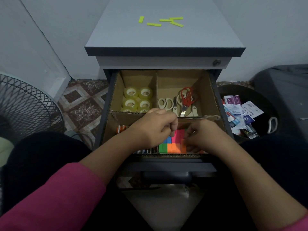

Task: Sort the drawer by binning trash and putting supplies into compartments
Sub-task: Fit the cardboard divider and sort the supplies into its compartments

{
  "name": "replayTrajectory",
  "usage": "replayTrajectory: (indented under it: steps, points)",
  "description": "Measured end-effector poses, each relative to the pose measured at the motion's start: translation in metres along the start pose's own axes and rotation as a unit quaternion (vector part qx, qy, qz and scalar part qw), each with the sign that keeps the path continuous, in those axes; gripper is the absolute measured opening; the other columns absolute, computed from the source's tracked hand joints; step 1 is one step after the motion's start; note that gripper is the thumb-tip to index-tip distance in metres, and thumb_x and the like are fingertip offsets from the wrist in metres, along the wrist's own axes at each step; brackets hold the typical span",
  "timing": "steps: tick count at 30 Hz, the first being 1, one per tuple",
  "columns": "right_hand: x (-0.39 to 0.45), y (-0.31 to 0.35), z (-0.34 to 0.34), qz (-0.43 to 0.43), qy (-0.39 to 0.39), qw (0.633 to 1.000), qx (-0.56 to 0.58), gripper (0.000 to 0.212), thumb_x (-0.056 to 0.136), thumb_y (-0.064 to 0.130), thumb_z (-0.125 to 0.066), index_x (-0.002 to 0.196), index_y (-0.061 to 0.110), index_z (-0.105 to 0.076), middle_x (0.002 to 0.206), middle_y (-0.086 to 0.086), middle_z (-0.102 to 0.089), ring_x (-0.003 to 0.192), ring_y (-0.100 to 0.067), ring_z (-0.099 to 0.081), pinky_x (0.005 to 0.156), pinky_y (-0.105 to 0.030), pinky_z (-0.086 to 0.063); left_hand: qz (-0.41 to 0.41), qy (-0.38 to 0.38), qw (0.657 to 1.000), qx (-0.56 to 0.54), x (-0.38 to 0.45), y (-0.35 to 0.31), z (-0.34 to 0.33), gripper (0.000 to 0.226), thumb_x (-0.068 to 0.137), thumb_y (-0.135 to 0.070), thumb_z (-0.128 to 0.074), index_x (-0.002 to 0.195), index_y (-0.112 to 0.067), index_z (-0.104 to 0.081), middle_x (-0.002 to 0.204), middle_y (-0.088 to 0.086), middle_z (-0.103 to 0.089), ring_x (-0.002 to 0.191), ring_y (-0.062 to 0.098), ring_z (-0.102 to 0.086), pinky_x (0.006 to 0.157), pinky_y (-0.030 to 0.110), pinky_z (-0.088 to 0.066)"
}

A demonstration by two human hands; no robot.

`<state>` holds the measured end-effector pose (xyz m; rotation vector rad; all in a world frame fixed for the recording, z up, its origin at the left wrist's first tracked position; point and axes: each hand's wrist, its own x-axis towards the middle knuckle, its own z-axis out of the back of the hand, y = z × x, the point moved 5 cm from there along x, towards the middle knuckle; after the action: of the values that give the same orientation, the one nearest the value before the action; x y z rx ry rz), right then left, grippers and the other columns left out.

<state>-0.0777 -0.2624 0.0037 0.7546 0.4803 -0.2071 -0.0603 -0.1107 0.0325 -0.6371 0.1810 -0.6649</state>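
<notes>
Both hands in front-right drawer compartment: right hand (pixel 202 135) pinches coloured sticky-note strips (pixel 173 144); left hand (pixel 157 129) curled above them, grip unclear. Advice: butt strips edge to edge, flat against cardboard divider (pixel 166 116). Yellow strips (pixel 160 21) remain on cabinet top; trash bin (pixel 246 114) right, tiled floor.

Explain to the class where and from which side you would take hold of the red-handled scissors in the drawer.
Grip the red-handled scissors by the handle loops, reaching from above. They lie on top of the beige scissors in the far right cardboard compartment, loops pointing away from the person and uncovered, blades pointing near and partly hidden by the divider.
</notes>
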Motion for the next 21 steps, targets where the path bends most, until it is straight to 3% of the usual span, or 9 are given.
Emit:
replayTrajectory:
  steps: [5, 8, 10, 13, 17, 21]
  points:
    - [0.002, -0.001, 0.003, -0.001, -0.005, 1.000, 0.006, 0.006, 0.083, 0.001, -0.065, 0.079, 0.005, -0.066, 0.071, -0.019, -0.071, 0.069, -0.030, -0.071, 0.068, -0.041, -0.060, -0.018, 0.000, 1.000, 0.016, 0.000, -0.003, 0.001, 0.023, 0.084, -0.003, -0.047, 0.082, -0.026, -0.052, 0.079, -0.019, -0.050, 0.090, 0.005, -0.038, 0.086, 0.005, -0.023]
    - [0.002, 0.000, 0.000, 0.005, 0.004, 1.000, 0.019, 0.009, 0.083, -0.002, -0.063, 0.077, 0.004, -0.065, 0.067, -0.019, -0.068, 0.059, -0.026, -0.068, 0.058, -0.032, -0.058, -0.038, 0.040, 0.997, 0.047, 0.001, -0.001, -0.006, 0.023, 0.083, -0.009, -0.047, 0.083, -0.031, -0.053, 0.083, -0.019, -0.053, 0.100, 0.005, -0.041, 0.108, 0.021, -0.020]
    - [0.003, 0.000, -0.004, 0.006, 0.012, 1.000, 0.018, 0.014, 0.083, -0.004, -0.062, 0.073, 0.006, -0.063, 0.062, -0.017, -0.066, 0.051, -0.021, -0.066, 0.054, -0.031, -0.057, -0.058, 0.088, 0.990, 0.092, 0.001, -0.002, -0.013, 0.022, 0.084, -0.012, -0.045, 0.085, -0.033, -0.050, 0.088, -0.018, -0.056, 0.104, 0.002, -0.043, 0.117, 0.030, -0.007]
    - [0.005, 0.002, -0.009, 0.018, 0.017, 1.000, -0.014, 0.012, 0.080, 0.000, -0.065, 0.072, 0.009, -0.065, 0.064, -0.016, -0.069, 0.057, -0.023, -0.070, 0.062, -0.038, -0.061, -0.059, 0.118, 0.980, 0.148, 0.002, -0.005, -0.019, 0.020, 0.087, -0.013, -0.043, 0.092, -0.030, -0.052, 0.096, -0.014, -0.056, 0.109, 0.001, -0.043, 0.117, 0.026, 0.006]
    - [0.003, 0.006, -0.009, 0.047, 0.003, 0.994, -0.101, 0.005, 0.076, 0.010, -0.069, 0.076, 0.014, -0.071, 0.069, -0.006, -0.072, 0.054, -0.013, -0.067, 0.057, -0.026, -0.058, -0.049, 0.126, 0.974, 0.180, 0.003, -0.004, -0.021, 0.021, 0.087, -0.016, -0.042, 0.097, -0.028, -0.055, 0.100, -0.009, -0.055, 0.112, 0.003, -0.043, 0.118, 0.030, 0.005]
    - [-0.001, 0.012, -0.007, 0.074, 0.002, 0.986, -0.152, 0.014, 0.072, 0.017, -0.075, 0.076, 0.027, -0.066, 0.082, -0.002, -0.071, 0.075, -0.015, -0.067, 0.072, -0.028, -0.056, -0.048, 0.132, 0.973, 0.184, 0.002, -0.005, -0.022, 0.019, 0.087, -0.016, -0.042, 0.093, -0.031, -0.052, 0.098, -0.011, -0.052, 0.113, 0.003, -0.042, 0.118, 0.032, 0.004]
